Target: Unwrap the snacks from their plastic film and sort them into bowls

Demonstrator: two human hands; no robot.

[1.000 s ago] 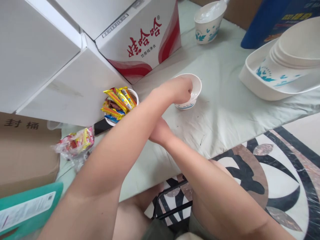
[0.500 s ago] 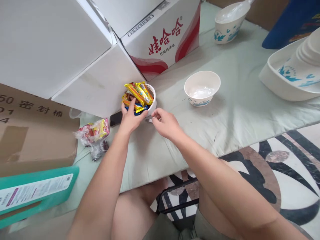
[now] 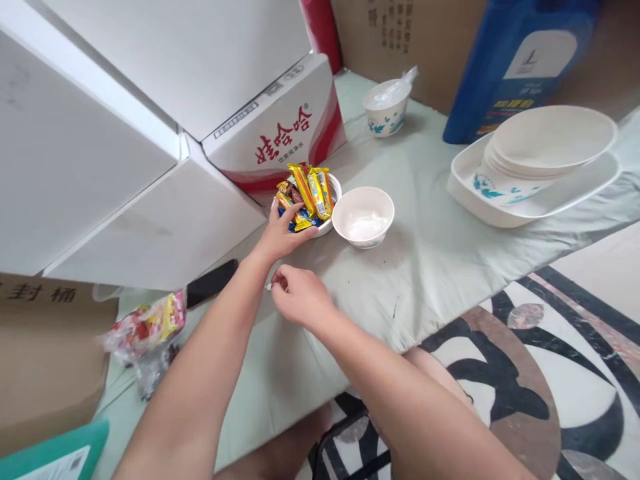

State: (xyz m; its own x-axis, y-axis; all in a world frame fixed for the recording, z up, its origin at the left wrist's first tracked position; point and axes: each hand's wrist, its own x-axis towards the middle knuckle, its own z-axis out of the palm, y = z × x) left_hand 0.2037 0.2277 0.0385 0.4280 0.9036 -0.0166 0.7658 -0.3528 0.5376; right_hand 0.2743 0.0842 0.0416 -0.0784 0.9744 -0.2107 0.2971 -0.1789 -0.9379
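Observation:
My left hand (image 3: 287, 235) is at the near left side of a round white tub (image 3: 337, 189). Its thumb lies along the rim and its fingers reach over the packets, gripping the tub. Yellow snack packets (image 3: 311, 192) and some blue ones are heaped above the rim. Just right of the tub, close against it, stands a white paper bowl (image 3: 364, 217) with clear plastic inside. My right hand (image 3: 303, 293) is closed low over the cloth, nearer to me. A small whitish bit shows at its fingertips, too small to name.
White cartons (image 3: 125, 220) stack at the left and back. A black phone (image 3: 213, 283) and plastic-wrapped snacks (image 3: 150, 327) lie left of my arm. Right are a white tray (image 3: 463, 183) with stacked paper bowls (image 3: 550, 150), a blue container (image 3: 510, 87) and another paper bowl (image 3: 386, 110).
The tub has moved right with my left hand, away from the carton corner and up to the paper bowl. My right hand has drawn back toward me and left. The view has turned right.

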